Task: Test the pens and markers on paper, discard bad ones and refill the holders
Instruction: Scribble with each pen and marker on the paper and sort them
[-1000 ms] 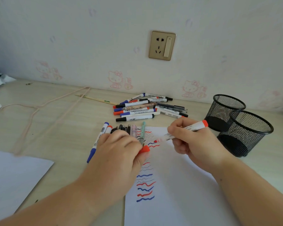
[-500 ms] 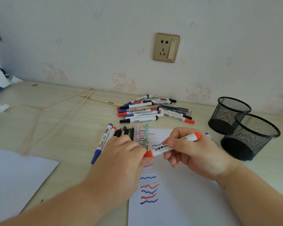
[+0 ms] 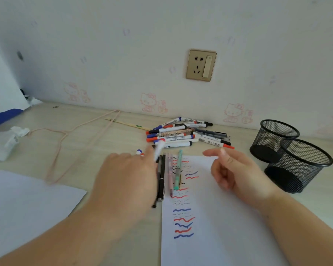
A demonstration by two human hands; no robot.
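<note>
My left hand [image 3: 127, 175] is blurred and grips a white marker with a red cap [image 3: 159, 149], its cap end pointing away from me, above the row of pens. That row lies at the test paper's left edge: black pens [image 3: 161, 181], a pink pen [image 3: 169, 175] and a teal pen [image 3: 178, 169]. Two more marker ends [image 3: 139, 152] peek out past my fingers. My right hand [image 3: 236, 173] hovers over the test paper [image 3: 228, 217], fingers loose and holding nothing. A pile of markers [image 3: 181, 133] lies near the wall. Two black mesh holders [image 3: 276, 141] [image 3: 303, 166] stand at the right.
A second white sheet [image 3: 27, 204] lies at the near left. A pink wire hanger [image 3: 69, 146], a crumpled tissue [image 3: 12, 139] and a thin wooden stick [image 3: 127, 123] are on the desk's left half. A wall socket [image 3: 201, 65] sits above the pile.
My right hand has let go of the red-capped marker and opened. My left hand has taken the capped marker and swung it left toward the row of pens.
</note>
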